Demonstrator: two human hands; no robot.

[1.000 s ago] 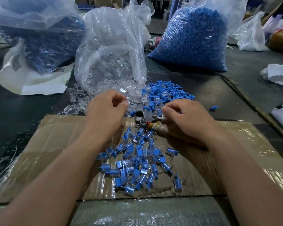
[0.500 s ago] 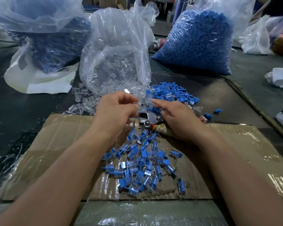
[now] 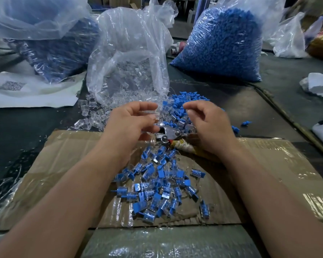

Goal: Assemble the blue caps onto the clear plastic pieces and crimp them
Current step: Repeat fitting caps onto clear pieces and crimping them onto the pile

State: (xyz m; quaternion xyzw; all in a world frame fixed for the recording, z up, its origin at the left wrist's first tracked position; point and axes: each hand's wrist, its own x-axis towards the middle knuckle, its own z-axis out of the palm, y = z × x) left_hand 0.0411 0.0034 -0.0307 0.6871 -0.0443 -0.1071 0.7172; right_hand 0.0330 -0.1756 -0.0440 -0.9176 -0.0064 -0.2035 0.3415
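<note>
Head view: both hands hover just above the crimping pliers [image 3: 168,134], fingers curled; whether the left hand [image 3: 132,123] or the right hand [image 3: 211,127] pinches anything cannot be told. Blue caps [image 3: 185,98] lie just behind the pliers, clear plastic pieces [image 3: 93,116] behind-left, and capped pieces [image 3: 157,190] in front on cardboard [image 3: 63,155].

Blocked just beyond the fingertips [image 3: 151,109] by loose blue caps [image 3: 185,100] and the clear bag [image 3: 129,62]; under them, by the crimper [image 3: 169,133]. Open between fingers; bare cardboard [image 3: 67,155] outward.
</note>
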